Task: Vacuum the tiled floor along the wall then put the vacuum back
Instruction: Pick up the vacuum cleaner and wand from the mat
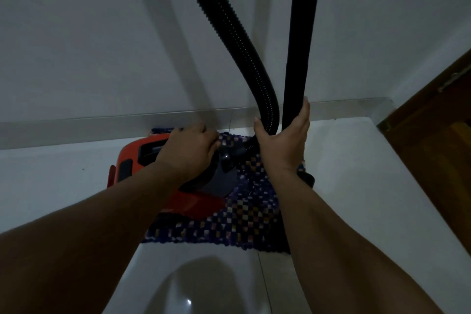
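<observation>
A red and black vacuum cleaner (132,160) sits on the floor by the wall, partly on a checkered mat (244,219). My left hand (190,153) lies curled on top of the vacuum's body, and what it grips is hidden under the palm. My right hand (283,140) holds the lower end of the straight black tube (302,33), with the ribbed black hose (229,33) running between thumb and fingers. Both hose and tube rise out of the top of the frame. The tube's foot (307,177) shows behind my right wrist.
White wall (102,33) runs straight ahead with a grey skirting strip (76,126). White floor tiles (356,173) spread around the mat. A brown wooden door (438,135) stands at the right corner. The room is dim.
</observation>
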